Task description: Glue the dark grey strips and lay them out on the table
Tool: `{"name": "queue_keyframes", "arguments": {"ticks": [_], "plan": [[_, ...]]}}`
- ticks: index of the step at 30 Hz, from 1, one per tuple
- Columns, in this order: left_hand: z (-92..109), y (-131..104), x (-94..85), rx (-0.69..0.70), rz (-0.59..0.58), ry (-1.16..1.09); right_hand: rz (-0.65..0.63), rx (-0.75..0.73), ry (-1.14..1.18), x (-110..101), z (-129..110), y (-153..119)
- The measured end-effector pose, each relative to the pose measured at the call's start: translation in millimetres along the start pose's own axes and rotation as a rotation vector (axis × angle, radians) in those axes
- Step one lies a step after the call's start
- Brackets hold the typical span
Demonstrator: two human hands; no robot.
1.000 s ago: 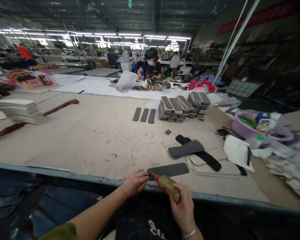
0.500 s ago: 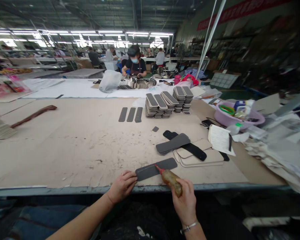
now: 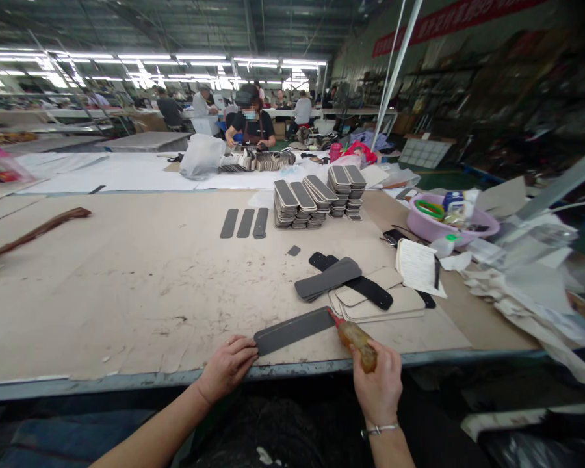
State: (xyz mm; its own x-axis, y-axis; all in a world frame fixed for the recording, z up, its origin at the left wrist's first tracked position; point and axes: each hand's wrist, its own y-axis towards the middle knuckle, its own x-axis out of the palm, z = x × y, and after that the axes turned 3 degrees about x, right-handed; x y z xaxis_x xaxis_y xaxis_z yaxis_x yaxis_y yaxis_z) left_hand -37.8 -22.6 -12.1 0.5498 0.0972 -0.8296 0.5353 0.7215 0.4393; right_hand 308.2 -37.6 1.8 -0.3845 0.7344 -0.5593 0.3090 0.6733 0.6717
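It's a factory workshop; strip lights [image 3: 201, 57] hang above long worktables [image 3: 127, 266].

Bottle [image 3: 357, 344] in right hand [image 3: 379, 382], grey strip [image 3: 295, 331]

Tabletop [image 3: 127, 286]: open between gray strip [image 3: 295, 329] and brown strap [image 3: 41, 232], far left.
Strip ends: obstructed by left hand [image 3: 228, 364] at left, amber bottle [image 3: 358, 344] in right hand [image 3: 379, 380] at right.
Stacked pieces [image 3: 299, 211]: tall, blocking far middle.
Overlapping panels [image 3: 327, 279]: flat, passable above.
Purple basin [image 3: 441, 229]: raised rim, obstructing far right.
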Motion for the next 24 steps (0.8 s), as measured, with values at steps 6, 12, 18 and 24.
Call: {"name": "queue_keyframes", "arguments": {"ticks": [6, 12, 18, 24], "plan": [[5.1, 3.8, -4.7, -0.024, -0.004, -0.026, 0.006, 0.004, 0.104, -8.2, -22.3, -7.4], [4.4, 3.5, -1.9, -0.021, 0.004, -0.026, -0.293, -0.007, 0.414, -0.4, -67.0, -30.8], [4.7, 2.9, -1.4, -0.027, -0.008, -0.028, -0.416, -0.023, 0.469, 9.9, -84.7, -38.4], [4.6, 3.8, -3.2, -0.02, -0.01, -0.044, -0.465, -0.033, 0.467, -1.4, -83.1, -43.9]]}}
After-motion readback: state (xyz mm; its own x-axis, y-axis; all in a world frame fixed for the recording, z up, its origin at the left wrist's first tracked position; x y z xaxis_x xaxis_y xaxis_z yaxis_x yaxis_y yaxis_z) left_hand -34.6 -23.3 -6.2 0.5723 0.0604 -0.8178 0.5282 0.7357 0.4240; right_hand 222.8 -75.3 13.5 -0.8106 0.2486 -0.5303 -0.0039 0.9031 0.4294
